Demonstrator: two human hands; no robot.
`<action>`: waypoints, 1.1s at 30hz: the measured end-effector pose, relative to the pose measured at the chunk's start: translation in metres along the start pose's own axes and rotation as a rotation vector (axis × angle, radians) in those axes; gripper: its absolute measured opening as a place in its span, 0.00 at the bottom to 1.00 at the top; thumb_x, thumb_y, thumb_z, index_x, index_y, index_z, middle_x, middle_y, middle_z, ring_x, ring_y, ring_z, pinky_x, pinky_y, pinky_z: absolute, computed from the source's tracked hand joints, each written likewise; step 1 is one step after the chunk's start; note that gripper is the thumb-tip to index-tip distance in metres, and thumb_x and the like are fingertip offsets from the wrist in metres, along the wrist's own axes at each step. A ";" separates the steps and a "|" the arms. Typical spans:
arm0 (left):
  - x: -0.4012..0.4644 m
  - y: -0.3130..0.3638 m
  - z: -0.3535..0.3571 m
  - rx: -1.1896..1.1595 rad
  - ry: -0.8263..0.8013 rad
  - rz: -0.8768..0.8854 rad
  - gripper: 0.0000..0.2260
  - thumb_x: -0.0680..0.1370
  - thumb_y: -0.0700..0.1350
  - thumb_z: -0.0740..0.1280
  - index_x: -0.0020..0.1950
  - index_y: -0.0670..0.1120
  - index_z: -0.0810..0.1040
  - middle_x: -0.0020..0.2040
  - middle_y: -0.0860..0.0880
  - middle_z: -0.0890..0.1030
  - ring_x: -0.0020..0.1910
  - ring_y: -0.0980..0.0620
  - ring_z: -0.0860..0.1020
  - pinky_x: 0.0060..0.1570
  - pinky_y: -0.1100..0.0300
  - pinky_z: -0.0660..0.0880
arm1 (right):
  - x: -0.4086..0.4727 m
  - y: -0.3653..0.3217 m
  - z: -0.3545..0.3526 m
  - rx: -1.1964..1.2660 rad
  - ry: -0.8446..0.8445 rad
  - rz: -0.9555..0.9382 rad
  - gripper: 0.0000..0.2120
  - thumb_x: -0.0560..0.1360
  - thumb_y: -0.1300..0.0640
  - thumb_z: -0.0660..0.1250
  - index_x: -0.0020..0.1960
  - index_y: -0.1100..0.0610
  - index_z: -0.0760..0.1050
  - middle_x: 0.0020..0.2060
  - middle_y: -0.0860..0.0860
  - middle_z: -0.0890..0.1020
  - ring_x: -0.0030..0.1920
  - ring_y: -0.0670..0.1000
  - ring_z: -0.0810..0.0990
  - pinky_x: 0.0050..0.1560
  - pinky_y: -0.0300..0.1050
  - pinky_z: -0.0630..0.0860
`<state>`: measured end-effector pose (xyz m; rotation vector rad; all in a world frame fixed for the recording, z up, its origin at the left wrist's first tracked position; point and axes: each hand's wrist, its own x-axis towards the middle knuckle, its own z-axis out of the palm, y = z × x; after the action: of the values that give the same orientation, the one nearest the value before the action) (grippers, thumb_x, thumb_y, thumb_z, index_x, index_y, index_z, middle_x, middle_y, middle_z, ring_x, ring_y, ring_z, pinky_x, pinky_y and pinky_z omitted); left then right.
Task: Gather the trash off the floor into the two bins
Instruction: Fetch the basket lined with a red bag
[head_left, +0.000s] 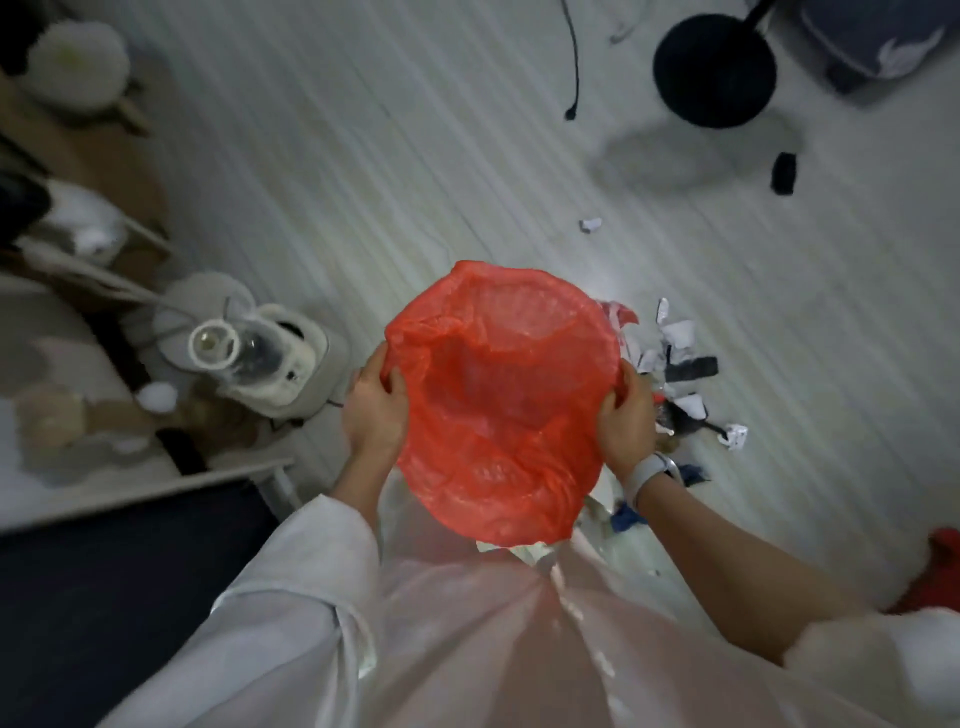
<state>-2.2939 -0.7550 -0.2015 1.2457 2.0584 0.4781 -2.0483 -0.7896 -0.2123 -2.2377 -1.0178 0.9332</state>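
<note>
My left hand (375, 404) and right hand (626, 415) each grip the rim of the red-lined bin (498, 395), held above the floor (363, 156). Its liner appears empty. Paper scraps (675, 358) lie uncollected beside it; gathering looks barely begun.

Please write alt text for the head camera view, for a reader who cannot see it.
Seen from above, a person's left hand and right hand grip opposite sides of a bin lined with a red plastic bag. Scraps of paper trash lie on the pale floor to its right.
</note>
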 end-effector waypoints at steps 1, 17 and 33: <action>0.025 0.004 -0.005 0.003 -0.032 0.026 0.18 0.79 0.45 0.58 0.69 0.50 0.70 0.55 0.39 0.79 0.53 0.40 0.77 0.52 0.52 0.72 | 0.009 -0.013 0.010 0.012 0.025 0.035 0.23 0.75 0.69 0.54 0.69 0.61 0.65 0.64 0.60 0.72 0.64 0.59 0.72 0.62 0.45 0.68; 0.290 0.179 -0.031 0.129 -0.282 0.457 0.18 0.78 0.42 0.59 0.67 0.50 0.71 0.52 0.41 0.81 0.49 0.41 0.78 0.50 0.52 0.73 | 0.162 -0.171 0.051 0.273 0.436 0.281 0.21 0.75 0.66 0.55 0.68 0.60 0.67 0.63 0.60 0.73 0.64 0.58 0.71 0.65 0.50 0.67; 0.473 0.471 0.138 0.512 -0.629 0.875 0.19 0.78 0.42 0.56 0.68 0.51 0.70 0.57 0.41 0.79 0.55 0.39 0.77 0.54 0.51 0.72 | 0.382 -0.232 0.012 0.528 0.685 0.836 0.22 0.76 0.64 0.53 0.69 0.55 0.63 0.59 0.60 0.76 0.54 0.62 0.77 0.51 0.50 0.73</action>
<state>-2.0478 -0.1193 -0.1794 2.2488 1.0526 -0.1080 -1.9749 -0.3492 -0.2069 -2.2121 0.4605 0.5326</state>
